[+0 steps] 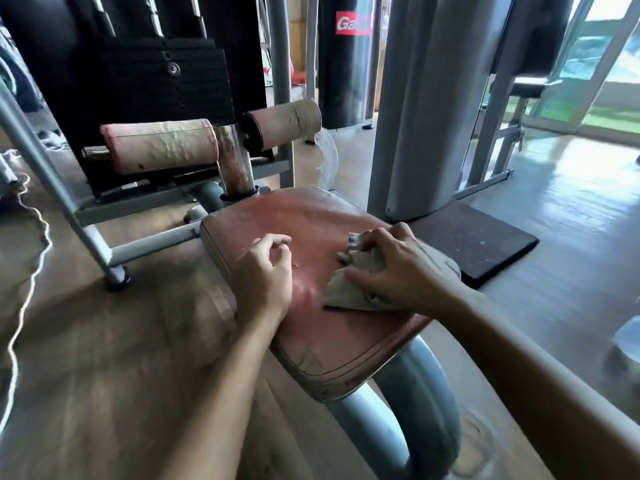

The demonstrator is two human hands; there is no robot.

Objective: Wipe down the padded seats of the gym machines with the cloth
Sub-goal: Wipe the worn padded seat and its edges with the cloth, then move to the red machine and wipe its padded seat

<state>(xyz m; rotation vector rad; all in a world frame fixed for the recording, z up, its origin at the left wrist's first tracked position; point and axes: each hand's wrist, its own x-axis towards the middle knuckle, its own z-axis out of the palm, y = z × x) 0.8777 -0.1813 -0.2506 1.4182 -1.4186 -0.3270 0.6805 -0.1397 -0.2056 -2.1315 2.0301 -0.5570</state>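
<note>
We are looking down at a padded seat (311, 230), faded red and worn, its stitched cover cracking at the near edge. It is filling the middle of the view, and a curved grey tube (415, 393) is holding it up from below.

The cloth (360, 289), a crumpled beige rag, is lying on the seat's right half, at about 3 o'clock from the seat's centre. Our right hand (391, 268) is pressing down on it, with the fingers curling into the fabric and bunching it up. Our left hand (265, 271) is resting on the seat's left half, at about 9 o'clock, holding nothing, its fingers loosely curled.

Beyond the seat, at 11 o'clock, two worn pinkish roller pads (162, 145) are sitting on either side of a rusty metal post (235, 161). A black weight stack (166, 81) is standing behind them. At 12 o'clock a black punching bag (346, 64) with a red label is hanging. A wide grey column (433, 98) is rising at 1 o'clock, with a dark mat (478, 244) lying at its foot.

The wooden floor (86, 358) is spreading all around, and a white cord (31, 254) is trailing across it at 9 o'clock. Glass doors (606, 64) at 2 o'clock are letting in daylight, which is shining on the floor boards.
</note>
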